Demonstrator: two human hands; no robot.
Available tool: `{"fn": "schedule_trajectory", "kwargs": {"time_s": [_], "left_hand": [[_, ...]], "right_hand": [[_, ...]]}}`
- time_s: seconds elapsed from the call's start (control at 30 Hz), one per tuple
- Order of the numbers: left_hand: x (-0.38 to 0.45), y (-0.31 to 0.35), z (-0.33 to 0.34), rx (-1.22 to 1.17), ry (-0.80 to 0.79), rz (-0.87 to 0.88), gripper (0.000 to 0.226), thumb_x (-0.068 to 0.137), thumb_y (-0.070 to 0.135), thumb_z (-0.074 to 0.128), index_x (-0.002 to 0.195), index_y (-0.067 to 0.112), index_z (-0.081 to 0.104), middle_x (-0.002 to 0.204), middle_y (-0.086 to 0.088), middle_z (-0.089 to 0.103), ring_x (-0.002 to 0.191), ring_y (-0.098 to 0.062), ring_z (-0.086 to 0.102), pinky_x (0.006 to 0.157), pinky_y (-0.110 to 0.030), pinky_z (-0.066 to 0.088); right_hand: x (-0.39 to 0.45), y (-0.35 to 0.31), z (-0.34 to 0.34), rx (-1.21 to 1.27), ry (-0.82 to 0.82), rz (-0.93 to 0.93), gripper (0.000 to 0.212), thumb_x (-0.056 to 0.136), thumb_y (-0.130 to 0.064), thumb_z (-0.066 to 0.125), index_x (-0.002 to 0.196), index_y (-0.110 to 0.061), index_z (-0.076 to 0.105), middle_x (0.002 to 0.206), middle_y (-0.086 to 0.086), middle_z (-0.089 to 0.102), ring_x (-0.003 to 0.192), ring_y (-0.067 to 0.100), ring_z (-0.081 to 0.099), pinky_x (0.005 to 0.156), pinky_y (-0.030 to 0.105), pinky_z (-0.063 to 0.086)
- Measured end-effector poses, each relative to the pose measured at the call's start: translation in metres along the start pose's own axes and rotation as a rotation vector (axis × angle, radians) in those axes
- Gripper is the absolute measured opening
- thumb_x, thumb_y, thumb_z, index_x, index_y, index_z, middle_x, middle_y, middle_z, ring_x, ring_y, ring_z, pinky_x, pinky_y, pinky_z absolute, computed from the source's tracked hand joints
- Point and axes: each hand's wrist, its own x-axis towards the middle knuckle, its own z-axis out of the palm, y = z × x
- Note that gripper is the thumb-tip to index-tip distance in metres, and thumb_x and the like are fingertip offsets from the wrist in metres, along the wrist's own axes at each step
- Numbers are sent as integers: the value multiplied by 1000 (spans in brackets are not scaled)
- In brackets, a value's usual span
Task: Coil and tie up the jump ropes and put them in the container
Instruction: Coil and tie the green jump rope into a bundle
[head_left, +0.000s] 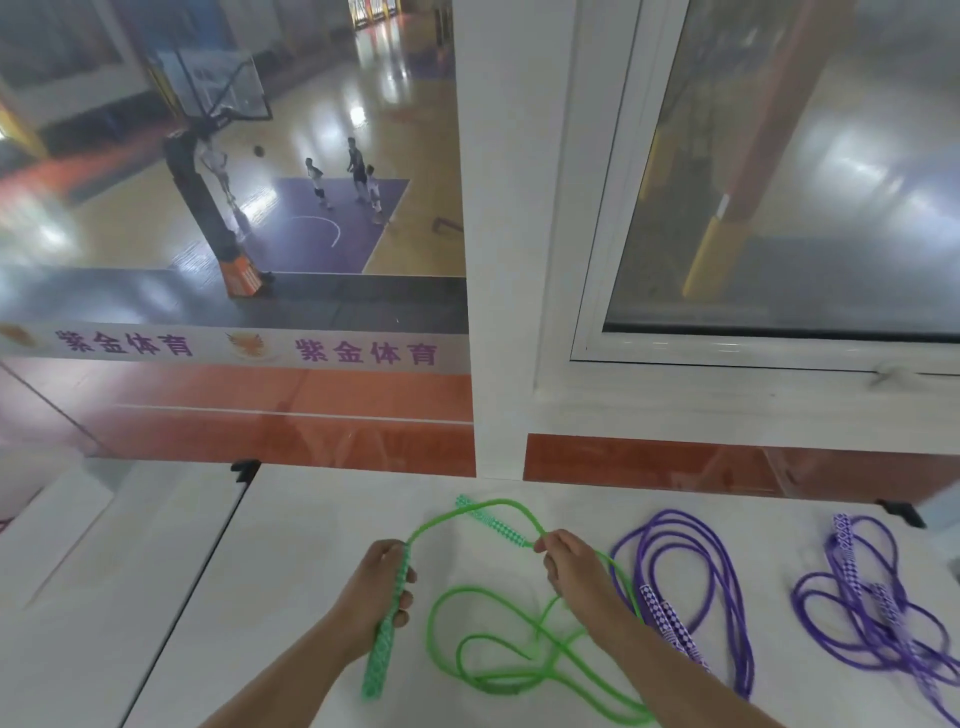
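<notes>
L hand (382, 582) had its grip clamped round one green handle (385, 629) of the green rope (470, 592), handle pointing down twd the person. R hand (569, 564) pinched the green cord w/ fingertips closed on it, just beside the 2nd green handle (491, 522), which lay on the white bench (311, 545) btwn the hands. Cord arched up from L hand to R hand; rest of it lay in loose loops on the bench below & btwn the forearms. Right of it, a purple rope (675, 587) lay uncoiled, touching or overlapping the green cord. Another purple rope (867, 608) sat further right, well apart, tangled. No container in view. Beyond the bench, a window (779, 182) looked onto a sports court.
</notes>
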Motion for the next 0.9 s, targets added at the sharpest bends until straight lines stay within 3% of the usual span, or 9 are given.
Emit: {"fn": "schedule_trajectory", "kwargs": {"time_s": [0.1,0.23,0.33,0.47,0.57,0.63,0.77,0.9], "left_hand": [[-9,-10,26,-24,-74,-23,18,106,18,37,112,7,50,79,-16,59,49,-20,44,47,-25,32],[-28,-16,57,-55,-161,-84,14,100,10,39,103,3,51,81,-17,63,53,-22,49,49,-28,34],[-39,-16,68,-80,-193,-111,12,93,6,39,97,4,50,82,-18,65,56,-23,51,49,-28,35],[-42,-18,71,-53,-163,-135,26,91,3,35,104,-1,57,80,-15,64,56,-22,51,50,-29,36],[-38,-23,68,-87,-179,-170,31,90,3,36,98,-4,65,75,-13,60,55,-20,49,50,-28,37],[-36,-26,67,-163,-160,-203,27,93,6,38,93,-4,63,73,-13,59,55,-20,46,52,-29,38],[-35,-29,66,-69,-208,-119,31,104,25,42,91,3,60,75,-8,59,58,-17,47,54,-30,39],[-33,-33,70,-14,-162,-43,28,105,22,45,98,1,63,78,-9,59,60,-16,49,53,-30,41]], "right_hand": [[-19,0,26,87,-70,30,25,104,-12,41,97,-5,65,57,-2,46,48,12,38,50,23,30],[-36,-1,47,9,-146,-70,25,107,-19,43,107,-17,68,67,2,54,53,13,44,53,20,36],[-37,5,53,-136,-109,-110,21,104,-25,51,99,-22,71,66,-3,62,53,2,51,57,16,40],[-35,11,52,-209,-71,-91,25,104,-16,46,90,-13,66,70,-3,65,52,3,47,59,21,39],[-37,13,53,-351,-113,-185,22,101,-14,54,91,-27,68,81,-7,66,69,0,58,66,11,41],[-38,15,54,-395,-109,-246,28,96,-14,62,81,-37,66,79,-8,65,80,-2,61,70,9,42],[-39,17,58,-344,-73,-255,27,92,-13,67,73,-32,67,74,-4,68,73,5,64,66,13,45],[-39,16,63,-277,-87,-250,19,93,-17,69,78,-28,71,75,-1,69,65,6,64,66,21,51]]}}
